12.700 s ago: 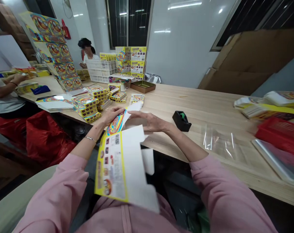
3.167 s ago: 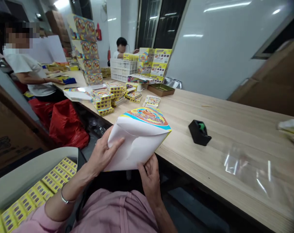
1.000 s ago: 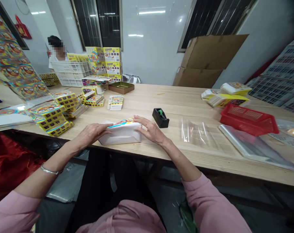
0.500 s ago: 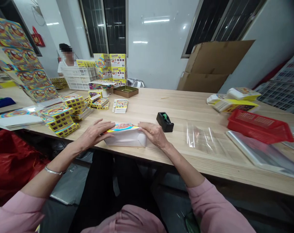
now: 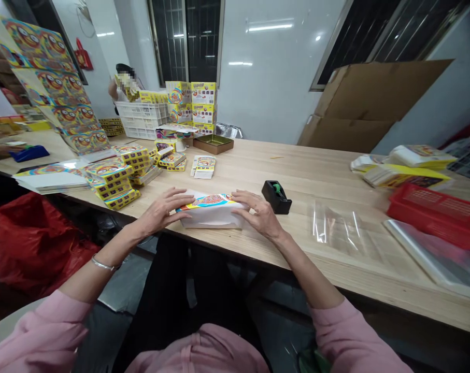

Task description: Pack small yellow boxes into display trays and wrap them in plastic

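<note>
White carton [image 5: 213,217] rests at the near edge of the table [image 5: 254,158], your left hand [image 5: 160,211] and right hand [image 5: 261,213] holding opposite ends, thumbs low, fingers over the top, likely keeping it square, tape dispenser [image 5: 277,201] within easy reach, yellow boxes [image 5: 203,111] stacked far beyond.

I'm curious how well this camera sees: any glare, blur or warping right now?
In the head view, lights glare off the wall and the clear plastic; the right-hand window leans outward, probably lens warping; blocky squares obscure part of a person; the box, left hand and right hand look fairly sharp.
</note>
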`<state>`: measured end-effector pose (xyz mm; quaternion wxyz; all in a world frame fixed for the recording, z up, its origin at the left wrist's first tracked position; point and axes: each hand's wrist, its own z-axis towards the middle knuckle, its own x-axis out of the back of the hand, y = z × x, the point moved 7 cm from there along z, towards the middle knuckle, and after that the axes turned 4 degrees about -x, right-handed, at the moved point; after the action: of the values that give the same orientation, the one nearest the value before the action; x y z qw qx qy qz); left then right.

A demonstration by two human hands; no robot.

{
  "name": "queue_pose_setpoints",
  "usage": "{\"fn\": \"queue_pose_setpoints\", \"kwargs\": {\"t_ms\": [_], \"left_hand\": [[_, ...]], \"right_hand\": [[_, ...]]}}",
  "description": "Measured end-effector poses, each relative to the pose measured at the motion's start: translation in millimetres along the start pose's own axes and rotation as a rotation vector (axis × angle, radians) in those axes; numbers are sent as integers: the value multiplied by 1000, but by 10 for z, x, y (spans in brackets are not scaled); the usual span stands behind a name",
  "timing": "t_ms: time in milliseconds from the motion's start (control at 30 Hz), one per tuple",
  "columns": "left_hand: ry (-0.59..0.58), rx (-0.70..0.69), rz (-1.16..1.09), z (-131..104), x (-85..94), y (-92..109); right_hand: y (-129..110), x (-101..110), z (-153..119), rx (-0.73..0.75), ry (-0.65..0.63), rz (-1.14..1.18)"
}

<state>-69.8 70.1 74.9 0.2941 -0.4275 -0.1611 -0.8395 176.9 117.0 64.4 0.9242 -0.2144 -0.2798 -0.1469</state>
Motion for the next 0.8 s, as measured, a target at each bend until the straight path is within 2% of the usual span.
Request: {"fn": "queue_pose_setpoints", "kwargs": {"t_ms": [167, 333, 567, 667, 800], "left_hand": [[64, -47, -12, -65, -58, 36], [108, -75, 2, -94, -97, 45], [61, -27, 26, -74, -43, 62], [7, -2, 161, 59, -52, 200], [-1, -90, 222, 280, -225, 461]], "right_hand": [[-79, -69, 13, 92, -62, -145], [-109, -97, -24, 171, 26, -137], [-110, -104, -57, 187, 50, -110], [-123, -100, -62, 212, 51, -150], [-191, -78, -84, 234, 45, -214]]}}
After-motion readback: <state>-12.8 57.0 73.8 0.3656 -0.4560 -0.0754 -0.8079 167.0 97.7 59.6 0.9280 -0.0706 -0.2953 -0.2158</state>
